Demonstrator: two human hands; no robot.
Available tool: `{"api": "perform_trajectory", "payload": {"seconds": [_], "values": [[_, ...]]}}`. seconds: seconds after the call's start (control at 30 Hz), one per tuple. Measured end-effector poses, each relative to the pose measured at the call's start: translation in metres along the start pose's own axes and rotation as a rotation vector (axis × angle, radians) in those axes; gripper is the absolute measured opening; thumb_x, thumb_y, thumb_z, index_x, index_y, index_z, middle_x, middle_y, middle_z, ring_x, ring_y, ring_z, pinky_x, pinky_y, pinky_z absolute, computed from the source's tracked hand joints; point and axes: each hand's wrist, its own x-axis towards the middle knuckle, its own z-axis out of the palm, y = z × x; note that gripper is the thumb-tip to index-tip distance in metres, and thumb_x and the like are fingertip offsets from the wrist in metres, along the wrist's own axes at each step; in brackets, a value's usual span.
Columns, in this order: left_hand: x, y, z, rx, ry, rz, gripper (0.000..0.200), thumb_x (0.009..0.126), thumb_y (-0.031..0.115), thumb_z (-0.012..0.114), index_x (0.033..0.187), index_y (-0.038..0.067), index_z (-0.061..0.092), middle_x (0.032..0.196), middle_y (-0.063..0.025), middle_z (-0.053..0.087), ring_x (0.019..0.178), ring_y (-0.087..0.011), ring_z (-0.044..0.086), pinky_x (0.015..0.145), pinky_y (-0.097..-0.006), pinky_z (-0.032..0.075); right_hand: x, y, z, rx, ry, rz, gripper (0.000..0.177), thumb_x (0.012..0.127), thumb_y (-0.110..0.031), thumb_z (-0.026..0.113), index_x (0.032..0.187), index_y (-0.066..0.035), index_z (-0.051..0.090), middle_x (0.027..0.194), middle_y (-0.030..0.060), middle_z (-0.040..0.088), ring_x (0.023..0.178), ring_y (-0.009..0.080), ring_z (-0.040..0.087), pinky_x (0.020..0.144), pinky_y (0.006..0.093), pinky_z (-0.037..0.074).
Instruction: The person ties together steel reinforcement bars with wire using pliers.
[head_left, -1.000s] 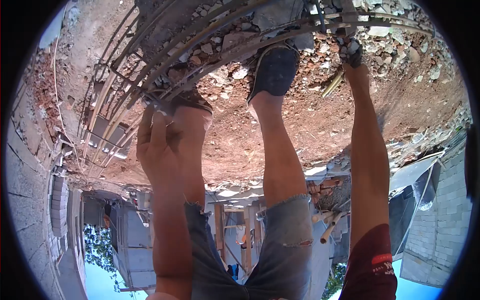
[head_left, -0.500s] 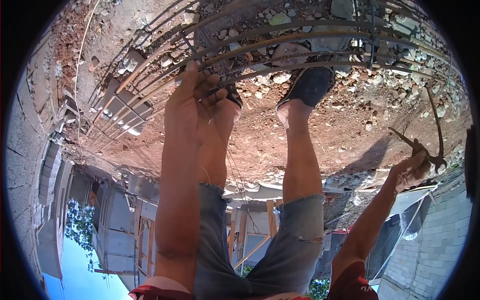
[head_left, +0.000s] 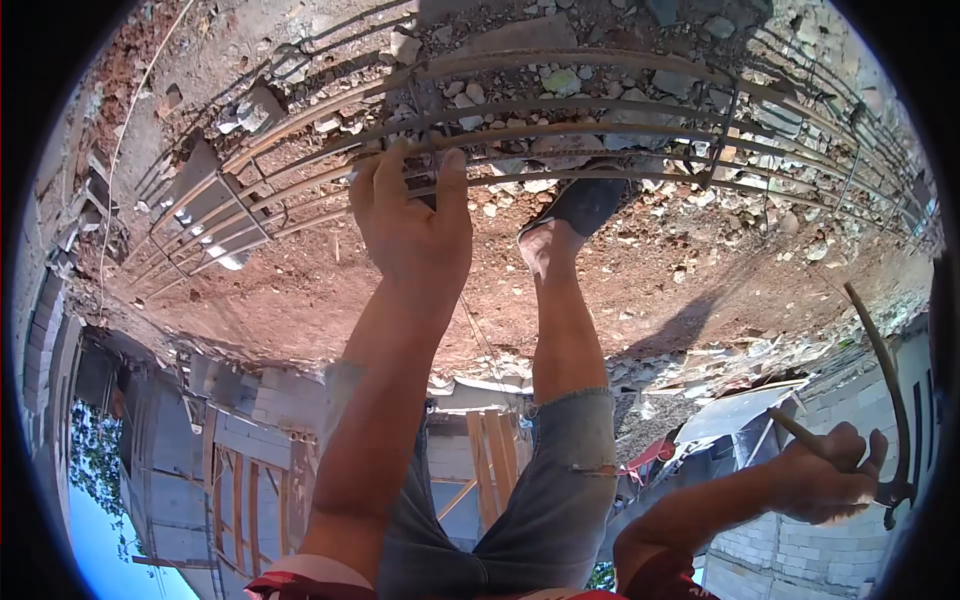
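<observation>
A long cage of steel reinforcing bars point(head_left: 560, 131), with stirrups across it, spans the upper view. My left hand point(head_left: 415, 220) is at its near bars, fingers and thumb hooked over them. Thin wires point(head_left: 475, 325) show below this hand; their upper end is hidden behind it. At the lower right, away from the cage, my right hand point(head_left: 825, 475) is closed around one handle of a pair of long-handled pincers point(head_left: 897, 400). The pincers' handles are spread wide, and their head sits just beyond my fingers.
Rubble and stones point(head_left: 565, 82) lie under and beyond the cage on reddish soil point(head_left: 640, 270). One dark shoe point(head_left: 590, 205) of mine is close to the near bars. Block walls point(head_left: 830, 540) and wooden posts point(head_left: 490, 455) stand around. A pale cable point(head_left: 130, 120) runs along the left.
My left hand has turned and moved onto the bars. My right hand, with the pincers, has come lower and nearer. The view has shifted, and the cage sits lower and further left.
</observation>
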Motion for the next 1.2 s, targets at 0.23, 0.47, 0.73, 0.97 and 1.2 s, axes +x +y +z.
{"api": "perform_trajectory", "payload": {"seconds": [0.23,0.47,0.73,0.97,1.2], "values": [[-0.044,0.082,-0.026,-1.032,-0.599,0.079,0.048,0.094,0.033,0.057,0.125,-0.004,0.052,0.112,-0.0184,0.06,0.108,-0.025,0.057,0.084,-0.034,0.047,-0.068,-0.088,0.028,0.081,-0.677,0.284,0.031,0.098,-0.027,0.043,0.084,0.0,0.049,0.068,0.0105,0.05,0.039,0.007,0.03,0.035,0.0192,0.021],[-0.048,0.051,-0.005,-1.218,-0.456,-0.685,0.047,0.093,0.045,0.056,0.104,-0.001,0.063,0.073,0.0012,0.053,0.066,-0.004,0.044,0.056,-0.0204,0.036,-0.089,-0.092,0.137,0.016,-1.419,0.74,0.029,0.096,-0.024,0.055,0.077,-0.002,0.056,0.063,-0.0029,0.049,0.054,0.0022,0.04,0.047,0.0209,0.031],[-0.02,0.018,-0.005,-1.273,-0.711,-1.516,0.045,0.088,0.057,0.057,0.072,0.016,0.047,0.063,0.005,0.041,0.05,-0.0048,0.035,0.047,-0.0212,0.028,-0.127,-0.101,0.126,-0.175,-1.684,0.337,0.026,0.096,-0.015,0.05,0.117,0.0,0.057,0.068,0.009,0.056,0.058,0.0096,0.048,0.054,0.0277,0.041],[-0.01,0.033,-0.022,-1.432,-0.676,-1.586,0.046,0.077,0.062,0.067,0.079,0.02,0.048,0.062,0.0082,0.035,0.049,-0.0028,0.031,0.045,-0.0201,0.027,-0.111,-0.16,0.144,-0.386,-1.733,0.138,0.023,0.097,-0.012,0.048,0.114,0.0,0.058,0.061,0.011,0.053,0.054,0.011,0.045,0.051,0.0302,0.039],[-0.003,0.03,-0.03,-1.506,-0.647,-1.73,0.047,0.075,0.063,0.068,0.078,0.02,0.048,0.06,0.0085,0.033,0.046,-0.0026,0.03,0.042,-0.0195,0.025,-0.115,-0.178,0.156,-0.526,-1.801,0.027,0.018,0.096,-0.013,0.049,0.101,0.001,0.058,0.062,0.018,0.055,0.05,0.0244,0.05,0.05,0.0365,0.039]]}}
